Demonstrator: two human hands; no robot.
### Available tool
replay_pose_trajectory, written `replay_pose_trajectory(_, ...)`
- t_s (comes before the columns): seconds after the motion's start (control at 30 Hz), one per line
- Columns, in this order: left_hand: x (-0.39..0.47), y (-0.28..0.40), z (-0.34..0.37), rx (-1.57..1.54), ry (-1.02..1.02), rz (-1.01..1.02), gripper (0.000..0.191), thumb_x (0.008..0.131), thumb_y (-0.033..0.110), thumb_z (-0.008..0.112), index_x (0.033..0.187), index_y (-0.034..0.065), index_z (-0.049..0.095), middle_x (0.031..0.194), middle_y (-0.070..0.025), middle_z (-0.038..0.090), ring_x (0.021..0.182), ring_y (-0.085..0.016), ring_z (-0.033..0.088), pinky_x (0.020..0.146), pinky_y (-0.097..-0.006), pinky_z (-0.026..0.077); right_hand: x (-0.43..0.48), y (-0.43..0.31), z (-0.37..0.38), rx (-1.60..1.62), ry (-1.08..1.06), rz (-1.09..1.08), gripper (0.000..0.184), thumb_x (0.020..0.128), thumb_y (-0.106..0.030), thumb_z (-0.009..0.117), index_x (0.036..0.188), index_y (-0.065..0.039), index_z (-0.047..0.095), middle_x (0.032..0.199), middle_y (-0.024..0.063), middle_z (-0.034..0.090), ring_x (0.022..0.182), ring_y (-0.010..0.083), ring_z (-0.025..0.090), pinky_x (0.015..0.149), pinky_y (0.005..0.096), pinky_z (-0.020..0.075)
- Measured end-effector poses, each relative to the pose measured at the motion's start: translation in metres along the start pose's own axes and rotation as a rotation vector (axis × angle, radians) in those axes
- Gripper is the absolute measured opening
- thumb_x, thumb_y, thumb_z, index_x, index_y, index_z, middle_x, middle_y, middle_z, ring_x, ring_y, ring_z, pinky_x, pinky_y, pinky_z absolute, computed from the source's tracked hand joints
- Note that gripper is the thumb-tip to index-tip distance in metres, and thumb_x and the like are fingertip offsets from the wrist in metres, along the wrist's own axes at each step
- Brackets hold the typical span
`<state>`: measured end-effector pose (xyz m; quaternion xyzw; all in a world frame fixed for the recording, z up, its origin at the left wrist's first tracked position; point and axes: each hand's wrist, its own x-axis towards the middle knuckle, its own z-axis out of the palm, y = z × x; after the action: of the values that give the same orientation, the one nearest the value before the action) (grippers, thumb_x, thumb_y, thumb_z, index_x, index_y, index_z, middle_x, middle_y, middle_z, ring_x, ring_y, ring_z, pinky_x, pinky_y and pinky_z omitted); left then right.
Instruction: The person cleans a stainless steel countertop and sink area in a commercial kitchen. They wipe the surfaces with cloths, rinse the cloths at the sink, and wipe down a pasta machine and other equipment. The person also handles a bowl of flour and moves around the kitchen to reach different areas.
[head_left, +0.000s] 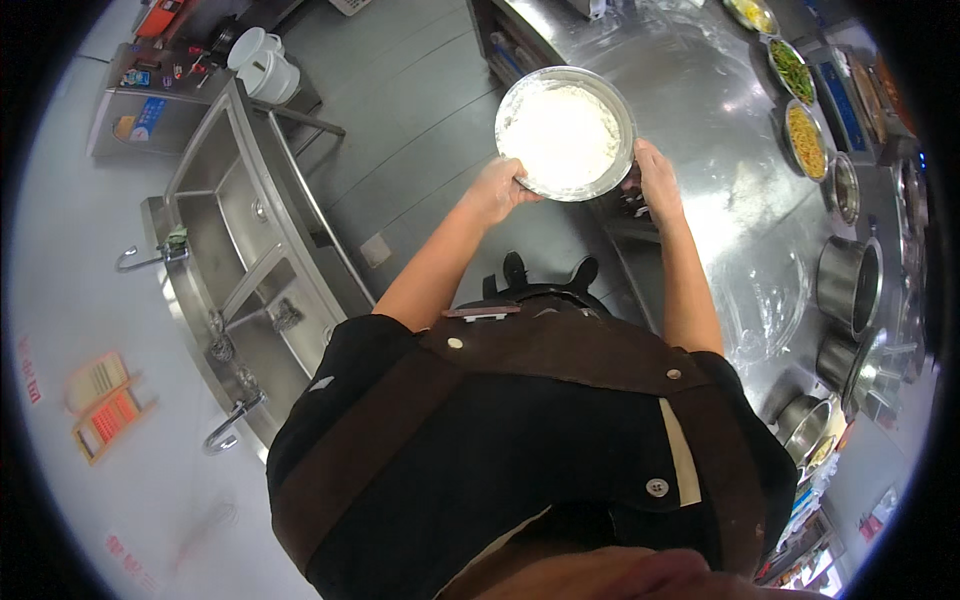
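Between my two hands a round metal bowl (624, 161) is held out in front of me, at the edge of the steel worktable. White powder, which looks like flour (559, 135), fills much of it, and some clings to the inner wall. My left hand (495, 189) grips the near left rim, thumb on top and fingers beneath. On the right side, my right hand (658, 176) holds the rim, its fingers partly hidden behind the bowl. Below the bowl are the grey floor and the table's lower shelf.
To my right runs the steel worktable (739, 217), smeared with white powder. Along its far side stand dishes of green vegetables (791, 71) and yellow strips (806, 141), and a deep metal pot (847, 285). A steel double sink (225, 202) and white buckets (268, 75) are at left.
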<state>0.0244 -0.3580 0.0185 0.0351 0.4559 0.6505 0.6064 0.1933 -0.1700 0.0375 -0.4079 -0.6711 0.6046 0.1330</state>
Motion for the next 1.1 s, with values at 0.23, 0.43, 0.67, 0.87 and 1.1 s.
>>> replay_pose_trajectory(0.23, 0.043, 0.009, 0.07, 0.262, -0.073, -0.02, 0.04, 0.083, 0.012, 0.045, 0.118, -0.0074, 0.043, 0.113, -0.0194, 0.054, 0.1, -0.027, 0.057, 0.082, -0.0392, 0.052, -0.017, 0.004, -0.04, 0.268, 0.12, 0.152, 0.03, 0.09, -0.017, 0.047, 0.112, 0.004, 0.048, 0.087, 0.0117, 0.062, 0.066, 0.0156, 0.062, 0.056, 0.0251, 0.054)
replay_pose_trajectory(0.43, 0.054, 0.0, 0.141, 0.49, -0.274, -0.079, 0.039, 0.088, 0.018, 0.047, 0.121, -0.0017, 0.046, 0.111, -0.0137, 0.058, 0.098, -0.022, 0.059, 0.079, -0.0374, 0.053, -0.064, 0.041, -0.083, 0.473, 0.355, 0.167, 0.03, 0.085, -0.013, 0.052, 0.111, 0.001, 0.048, 0.091, 0.0116, 0.061, 0.071, 0.018, 0.062, 0.056, 0.0286, 0.0547)
replay_pose_trajectory(0.67, 0.057, -0.077, 0.186, 0.449, -0.362, -0.137, 0.035, 0.086, 0.015, 0.047, 0.116, -0.0025, 0.049, 0.106, -0.012, 0.06, 0.091, -0.021, 0.061, 0.077, -0.0351, 0.052, -0.112, 0.056, -0.145, -0.5, 1.113, -0.273, 0.026, 0.083, -0.015, 0.062, 0.106, -0.002, 0.058, 0.09, 0.0081, 0.063, 0.074, 0.0187, 0.059, 0.071, 0.0312, 0.0478)
replay_pose_trajectory(0.87, 0.062, -0.14, 0.221, 0.422, -0.474, -0.198, 0.046, 0.085, 0.005, 0.043, 0.129, 0.0013, 0.03, 0.116, -0.0156, 0.052, 0.094, -0.021, 0.061, 0.071, -0.0322, 0.057, -0.109, 0.024, -0.178, -0.525, 0.845, -0.242, 0.013, 0.08, -0.013, 0.062, 0.091, -0.009, 0.068, 0.089, 0.0071, 0.062, 0.079, 0.0214, 0.056, 0.073, 0.032, 0.045)
replay_pose_trajectory(1.1, 0.05, -0.178, 0.276, 0.482, -0.397, -0.178, 0.034, 0.083, 0.006, 0.043, 0.116, -0.003, 0.047, 0.104, -0.0122, 0.059, 0.088, -0.02, 0.061, 0.075, -0.0331, 0.053, -0.119, 0.043, -0.23, -0.776, 0.789, -0.043, 0.017, 0.081, -0.025, 0.06, 0.089, -0.014, 0.069, 0.093, 0.0057, 0.061, 0.094, 0.026, 0.053, 0.082, 0.0364, 0.0445)
